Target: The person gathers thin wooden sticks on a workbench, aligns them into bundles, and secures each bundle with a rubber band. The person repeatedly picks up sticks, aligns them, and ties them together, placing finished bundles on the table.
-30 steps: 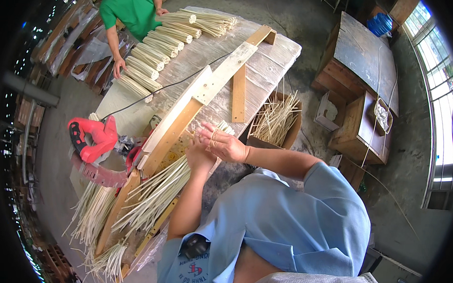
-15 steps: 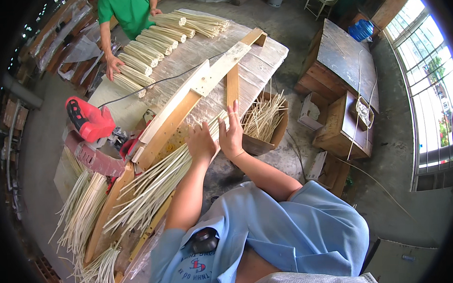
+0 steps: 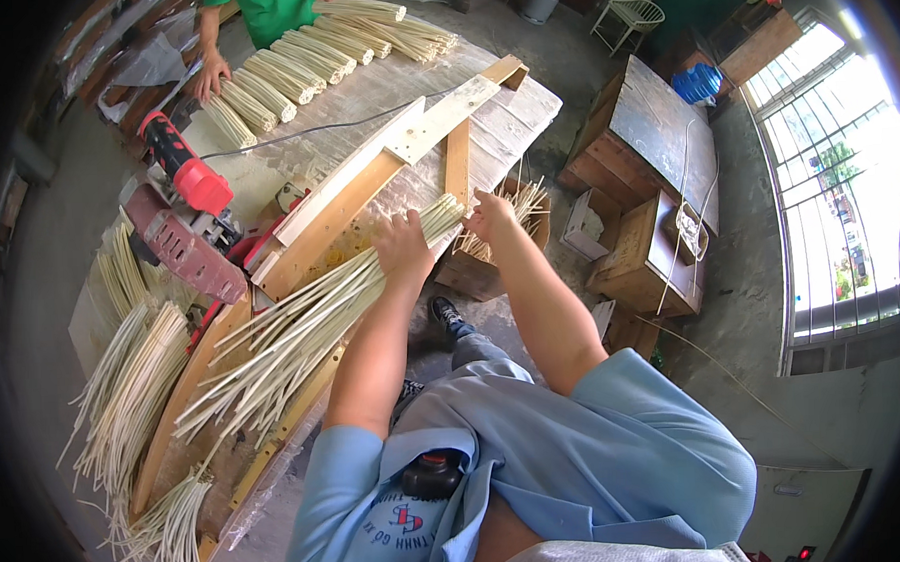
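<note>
A long bundle of thin pale rattan-like sticks point(image 3: 317, 303) lies slantwise along the wooden jig, its far ends gathered and its near ends fanned out. My left hand point(image 3: 402, 245) is closed over the bundle close to the gathered end; its fingertips are partly hidden. My right hand point(image 3: 491, 216) is just beyond the cut ends, fingers bent and apart, with nothing visible in it. To the left of the jig's rail point(image 3: 334, 218) stands a red and black power saw point(image 3: 197, 181) with a dusty guard.
Tied stick bundles point(image 3: 284, 74) line the table's point(image 3: 509, 115) far side, where a person in green rests a hand point(image 3: 211, 75). More loose sticks point(image 3: 156, 390) hang at the left. A box of offcuts point(image 3: 479, 270) stands below the table's right edge. A cable point(image 3: 336, 131) crosses the table.
My right hand has drawn back to the right from the bundle's ends, its fingers going from upright to bent. My left hand stays on the bundle. The co-worker's hand has shifted along the tied bundles.
</note>
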The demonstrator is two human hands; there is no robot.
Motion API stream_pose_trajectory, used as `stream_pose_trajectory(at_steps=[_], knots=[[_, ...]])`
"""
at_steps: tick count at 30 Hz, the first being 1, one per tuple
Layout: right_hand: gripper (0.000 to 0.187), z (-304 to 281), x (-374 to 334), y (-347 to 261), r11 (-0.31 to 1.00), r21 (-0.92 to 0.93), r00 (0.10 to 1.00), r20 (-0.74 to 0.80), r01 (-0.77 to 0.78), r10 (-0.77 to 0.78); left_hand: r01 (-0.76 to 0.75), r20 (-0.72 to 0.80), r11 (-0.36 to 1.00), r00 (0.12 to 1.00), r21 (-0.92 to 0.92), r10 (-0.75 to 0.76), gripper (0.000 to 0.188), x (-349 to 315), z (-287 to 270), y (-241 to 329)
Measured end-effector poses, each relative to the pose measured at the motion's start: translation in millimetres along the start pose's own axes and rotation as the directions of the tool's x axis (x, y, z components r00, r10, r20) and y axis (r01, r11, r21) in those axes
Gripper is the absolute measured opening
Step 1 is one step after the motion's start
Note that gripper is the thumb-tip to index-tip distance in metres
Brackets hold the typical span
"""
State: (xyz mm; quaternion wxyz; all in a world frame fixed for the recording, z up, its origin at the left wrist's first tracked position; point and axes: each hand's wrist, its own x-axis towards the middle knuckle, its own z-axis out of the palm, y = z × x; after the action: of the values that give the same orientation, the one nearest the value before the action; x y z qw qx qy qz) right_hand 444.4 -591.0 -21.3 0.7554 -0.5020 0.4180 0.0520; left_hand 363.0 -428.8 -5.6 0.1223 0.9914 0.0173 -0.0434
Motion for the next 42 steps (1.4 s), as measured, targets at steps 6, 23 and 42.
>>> stream_pose_trajectory(at_steps=[6, 23, 42], knots=[[0.072, -1.9, 16.7, -12.6, 0.929, 0.030, 0.915, 0.184, -0.369, 0.358, 0.015, -0.013, 0.999, 1.000, 0.036, -0.015, 0.058, 4.4, 1.2, -5.0], [0.048, -8.7, 51.6, -2.7, 0.848, -0.451, 0.828, 0.335, -0.279, 0.451, 0.056, 0.053, 0.990, 0.997, 0.127, -0.063, 0.072, 6.3, 0.6, 7.0], [0.057, 41.3, 102.0, -37.9, 0.414, -0.909, 0.468, 0.383, 0.039, 0.797, -0.009, -0.012, 0.992, 1.000, 0.124, 0.011, 0.067, 11.9, 4.3, 6.9]])
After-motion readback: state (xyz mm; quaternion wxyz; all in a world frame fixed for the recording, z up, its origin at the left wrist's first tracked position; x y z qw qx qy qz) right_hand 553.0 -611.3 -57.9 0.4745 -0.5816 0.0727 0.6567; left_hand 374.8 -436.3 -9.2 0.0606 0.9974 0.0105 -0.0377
